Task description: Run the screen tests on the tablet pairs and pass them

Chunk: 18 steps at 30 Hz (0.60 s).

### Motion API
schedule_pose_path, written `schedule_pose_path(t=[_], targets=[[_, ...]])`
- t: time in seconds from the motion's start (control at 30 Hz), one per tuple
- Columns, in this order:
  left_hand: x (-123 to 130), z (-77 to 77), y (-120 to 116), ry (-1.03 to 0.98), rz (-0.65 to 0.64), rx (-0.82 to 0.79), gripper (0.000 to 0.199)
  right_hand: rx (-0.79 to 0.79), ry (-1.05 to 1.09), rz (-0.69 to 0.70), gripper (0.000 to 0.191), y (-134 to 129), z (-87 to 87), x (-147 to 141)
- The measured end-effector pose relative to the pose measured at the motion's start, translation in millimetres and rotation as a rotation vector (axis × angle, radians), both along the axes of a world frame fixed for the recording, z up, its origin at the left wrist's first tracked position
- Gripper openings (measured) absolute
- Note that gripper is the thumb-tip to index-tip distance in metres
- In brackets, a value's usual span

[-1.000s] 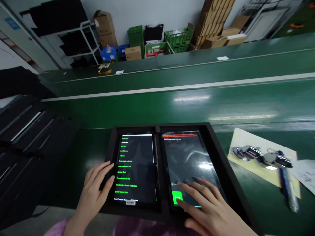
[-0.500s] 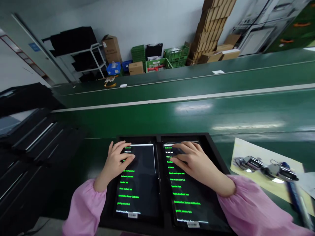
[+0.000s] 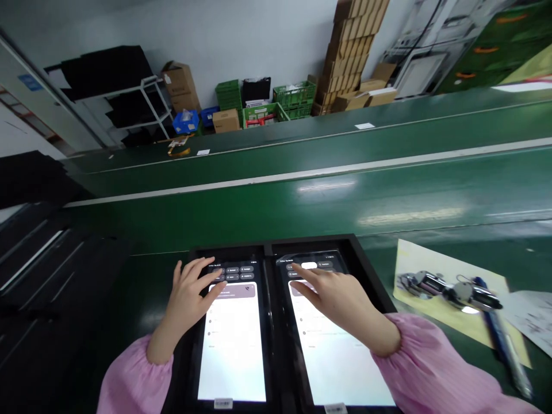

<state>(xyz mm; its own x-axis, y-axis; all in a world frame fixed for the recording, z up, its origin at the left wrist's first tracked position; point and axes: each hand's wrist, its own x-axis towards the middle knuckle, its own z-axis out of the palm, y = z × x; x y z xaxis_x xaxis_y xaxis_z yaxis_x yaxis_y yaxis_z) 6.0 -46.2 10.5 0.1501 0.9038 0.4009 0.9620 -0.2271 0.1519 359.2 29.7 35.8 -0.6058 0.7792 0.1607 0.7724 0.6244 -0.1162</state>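
Note:
Two tablets lie side by side in a black divided tray (image 3: 269, 250). The left tablet (image 3: 235, 356) and the right tablet (image 3: 340, 368) both show a mostly white page with dark buttons near the top. Over the upper left part of the left tablet is my left hand (image 3: 188, 296), its fingers apart and holding nothing. My right hand (image 3: 340, 299) reaches over the upper part of the right tablet, fingers spread, fingertips at the dark buttons. Whether the fingertips press the glass cannot be told.
Right of the tray, a yellow sheet (image 3: 414, 259) bears shiny metal items (image 3: 452, 290) and a blue pen (image 3: 495, 328). Black trays (image 3: 34, 276) are stacked at the left. Beyond the green table (image 3: 207, 213) stand crates and cardboard boxes (image 3: 349, 52).
Both screens have switched from black with green text lists to white pages with dark buttons. The view has shifted slightly. My right hand's fingers have straightened out over the upper screen.

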Motion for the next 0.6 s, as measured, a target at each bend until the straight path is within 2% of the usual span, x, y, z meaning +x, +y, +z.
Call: schedule_pose_path(t=[0.17, 0.3, 0.43, 0.53, 0.6], targets=[[-6, -3.3, 0, -0.005, -0.016, 0.016, 0.026, -0.062, -0.058, -0.039, 0.038, -2, 5.5, 1], [-7, -6.5, 0, -0.017, -0.020, 0.013, 0.025, -0.071, -0.052, -0.049, 0.037, -2, 3.3, -2], [-1, -0.3, 9, -0.039, -0.008, -0.006, 0.023, -0.065, -0.002, -0.033, 0.035, 6, 3.1, -7], [-3, 10.7, 1, -0.130, 0.043, 0.020, 0.025, -0.044, 0.082, -0.022, 0.043, 2, 7.3, 17], [-14, 11.3, -30, -0.261, 0.108, -0.022, 0.033, 0.001, 0.191, -0.029, 0.050, -12, 6.2, 53]])
